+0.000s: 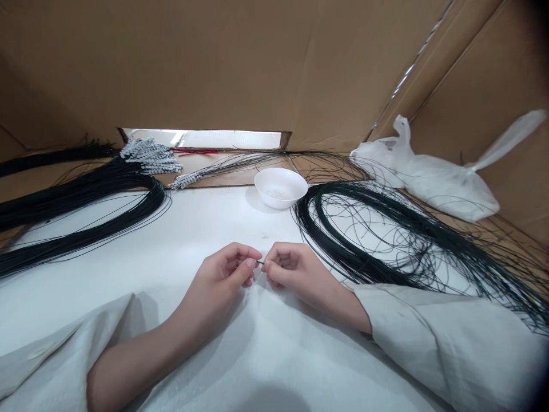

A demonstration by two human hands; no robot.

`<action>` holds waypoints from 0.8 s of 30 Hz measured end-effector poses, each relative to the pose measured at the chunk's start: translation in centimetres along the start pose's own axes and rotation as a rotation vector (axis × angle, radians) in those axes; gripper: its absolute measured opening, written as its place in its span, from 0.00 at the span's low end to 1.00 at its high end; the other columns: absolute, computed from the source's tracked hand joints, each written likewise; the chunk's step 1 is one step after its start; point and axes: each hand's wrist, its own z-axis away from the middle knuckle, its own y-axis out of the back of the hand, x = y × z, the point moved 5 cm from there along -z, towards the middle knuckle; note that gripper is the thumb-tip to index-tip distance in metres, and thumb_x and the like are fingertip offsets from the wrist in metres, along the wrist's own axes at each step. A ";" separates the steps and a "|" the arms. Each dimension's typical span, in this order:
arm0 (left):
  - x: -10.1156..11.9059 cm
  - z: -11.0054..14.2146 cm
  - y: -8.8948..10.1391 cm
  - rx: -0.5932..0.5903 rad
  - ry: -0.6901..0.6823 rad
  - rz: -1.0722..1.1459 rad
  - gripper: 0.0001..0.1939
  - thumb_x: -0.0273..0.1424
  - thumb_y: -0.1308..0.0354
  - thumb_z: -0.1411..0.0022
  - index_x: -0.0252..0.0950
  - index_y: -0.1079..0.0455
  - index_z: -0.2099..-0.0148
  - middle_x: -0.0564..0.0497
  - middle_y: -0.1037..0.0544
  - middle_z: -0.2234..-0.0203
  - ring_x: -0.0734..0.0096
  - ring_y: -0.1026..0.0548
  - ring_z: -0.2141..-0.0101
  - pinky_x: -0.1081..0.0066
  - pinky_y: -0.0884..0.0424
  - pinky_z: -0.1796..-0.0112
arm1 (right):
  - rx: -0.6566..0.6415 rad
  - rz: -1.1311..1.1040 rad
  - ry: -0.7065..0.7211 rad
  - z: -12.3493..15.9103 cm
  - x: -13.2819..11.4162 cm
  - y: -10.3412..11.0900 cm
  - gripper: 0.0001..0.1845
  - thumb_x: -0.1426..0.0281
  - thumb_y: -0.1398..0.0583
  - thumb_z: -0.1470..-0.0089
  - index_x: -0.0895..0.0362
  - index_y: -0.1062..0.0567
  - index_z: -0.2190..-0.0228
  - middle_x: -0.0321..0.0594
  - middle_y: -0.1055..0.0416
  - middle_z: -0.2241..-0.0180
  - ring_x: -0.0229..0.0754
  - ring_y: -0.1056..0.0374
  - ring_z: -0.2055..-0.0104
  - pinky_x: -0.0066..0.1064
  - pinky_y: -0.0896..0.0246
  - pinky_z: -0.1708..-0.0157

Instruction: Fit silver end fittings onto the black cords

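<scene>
Near the middle of the white work surface, my left hand (225,272) and my right hand (294,269) meet almost fingertip to fingertip. Each pinches a thin black cord (259,262), of which only a short piece shows between them. Whether anything tiny sits on the cord is too small to tell. Beyond the hands stands a white bowl (281,189) with some pale contents at its bottom. A few small whitish bits (264,235) lie on the surface between bowl and hands.
A looped bundle of black cords (364,252) with loose strands spreads at right, close to my right sleeve. More black cords (146,194) lie at left, near white-and-black patterned ends (150,155). A white plastic bag (446,177) rests at the back right. Cardboard walls (206,63) enclose the back.
</scene>
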 end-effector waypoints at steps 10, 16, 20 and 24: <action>0.0 -0.1 -0.1 0.005 0.018 0.007 0.06 0.30 0.48 0.42 0.36 0.31 0.63 0.56 0.31 0.76 0.78 0.35 0.75 0.76 0.40 0.71 | -0.003 -0.006 -0.008 0.0 -0.1 0.0 0.04 0.77 0.47 0.56 0.60 0.33 0.78 0.32 0.38 0.82 0.31 0.43 0.79 0.24 0.51 0.78; 0.1 0.0 0.0 0.015 0.030 0.009 0.07 0.30 0.48 0.42 0.35 0.31 0.63 0.56 0.31 0.77 0.78 0.35 0.76 0.76 0.39 0.71 | -0.004 -0.017 -0.015 0.0 0.0 -0.1 0.04 0.76 0.47 0.56 0.59 0.33 0.78 0.32 0.39 0.82 0.31 0.44 0.79 0.24 0.51 0.78; 0.1 0.0 0.0 0.014 0.019 0.012 0.08 0.31 0.48 0.43 0.35 0.30 0.63 0.55 0.31 0.78 0.75 0.34 0.75 0.75 0.39 0.71 | -0.009 -0.027 -0.008 0.0 0.1 -0.2 0.03 0.76 0.46 0.56 0.59 0.33 0.78 0.32 0.39 0.81 0.31 0.43 0.78 0.24 0.52 0.78; 0.0 0.0 0.1 0.013 0.021 0.014 0.08 0.31 0.48 0.44 0.35 0.30 0.63 0.54 0.31 0.77 0.75 0.34 0.75 0.75 0.39 0.72 | -0.002 -0.029 -0.014 0.0 0.1 -0.1 0.03 0.76 0.46 0.56 0.59 0.33 0.78 0.32 0.38 0.82 0.31 0.43 0.79 0.24 0.51 0.78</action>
